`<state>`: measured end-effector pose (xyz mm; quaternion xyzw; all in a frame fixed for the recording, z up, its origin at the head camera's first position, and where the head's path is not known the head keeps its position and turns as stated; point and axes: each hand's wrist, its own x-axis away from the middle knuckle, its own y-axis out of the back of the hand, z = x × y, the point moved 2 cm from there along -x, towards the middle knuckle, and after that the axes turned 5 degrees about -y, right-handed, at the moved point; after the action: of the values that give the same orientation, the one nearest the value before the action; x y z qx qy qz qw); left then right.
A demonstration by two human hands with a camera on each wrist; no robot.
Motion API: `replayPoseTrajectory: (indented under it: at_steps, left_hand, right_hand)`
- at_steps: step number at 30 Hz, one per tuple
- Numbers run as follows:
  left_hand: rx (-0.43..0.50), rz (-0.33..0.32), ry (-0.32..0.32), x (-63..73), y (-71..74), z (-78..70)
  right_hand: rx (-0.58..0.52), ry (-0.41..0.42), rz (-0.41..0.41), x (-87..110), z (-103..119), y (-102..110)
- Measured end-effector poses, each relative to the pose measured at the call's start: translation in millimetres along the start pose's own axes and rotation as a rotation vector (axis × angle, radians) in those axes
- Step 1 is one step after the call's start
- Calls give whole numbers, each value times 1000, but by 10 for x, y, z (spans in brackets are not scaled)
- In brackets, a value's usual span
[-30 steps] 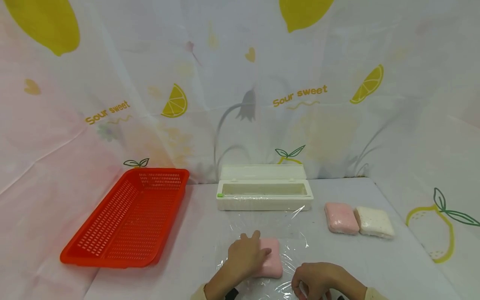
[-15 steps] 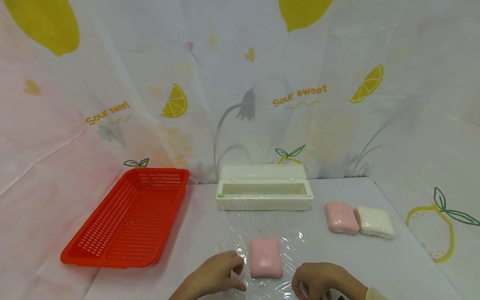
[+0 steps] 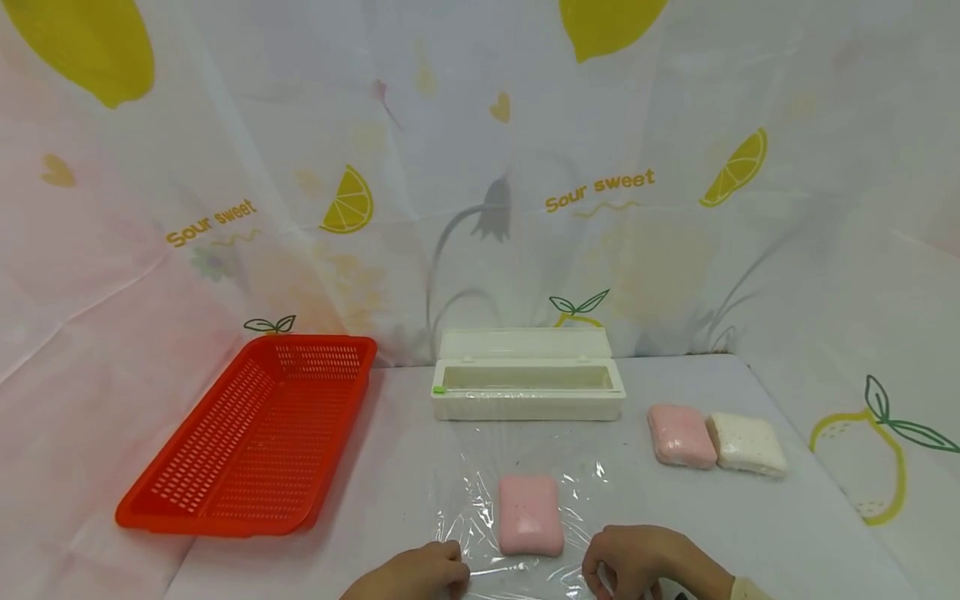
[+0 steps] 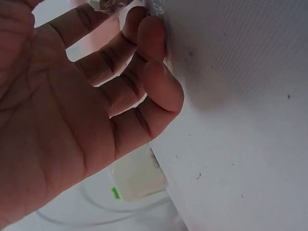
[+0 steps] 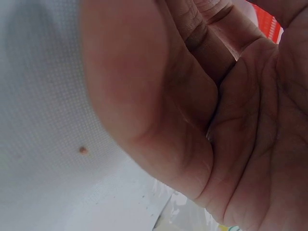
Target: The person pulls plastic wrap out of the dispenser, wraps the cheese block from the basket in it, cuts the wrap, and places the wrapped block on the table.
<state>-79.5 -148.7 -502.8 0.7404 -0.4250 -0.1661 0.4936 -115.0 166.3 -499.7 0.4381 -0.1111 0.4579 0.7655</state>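
Observation:
A pink bar of soap [image 3: 530, 515] lies flat on clear cling film [image 3: 480, 492] spread over the table. The film runs back to a white cling film box [image 3: 528, 406] with its lid raised. My left hand [image 3: 417, 570] is at the film's near left, fingers curled, pinching film; crumpled film shows by those fingers in the left wrist view, with the left hand [image 4: 82, 91] filling much of it. At the near right my right hand [image 3: 628, 560] pinches the film's edge with bent fingers. Its fingertips' contact is hidden in the right wrist view.
A red perforated basket [image 3: 318, 500] stands at the left. At the right lie a wrapped pink bar [image 3: 682, 436] and a wrapped white bar [image 3: 747, 443], side by side. A printed curtain [image 3: 480, 108] hangs behind the table.
My left hand has left the top of the pink soap and moved down and left to the film's near side, where it grips the film. The right hand stays put.

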Motion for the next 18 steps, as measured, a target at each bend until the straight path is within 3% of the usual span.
replayPoseTrajectory:
  at_steps: [5,12,14,18]
  left_hand:
    - [-109,-100,-105,-14,-65,21]
    - [-153,-154,-126,3,-37,1]
    - [-113,-150,-109,11,-13,-9]
    - [73,-146,-29,72,81,-22]
  right_hand:
    - [5,-4,-14,13,-4,-12]
    - [36,14,-67,76,18,-33]
    - [56,41,-92,107,27,-29]
    - [37,113,-117,185,27,47]
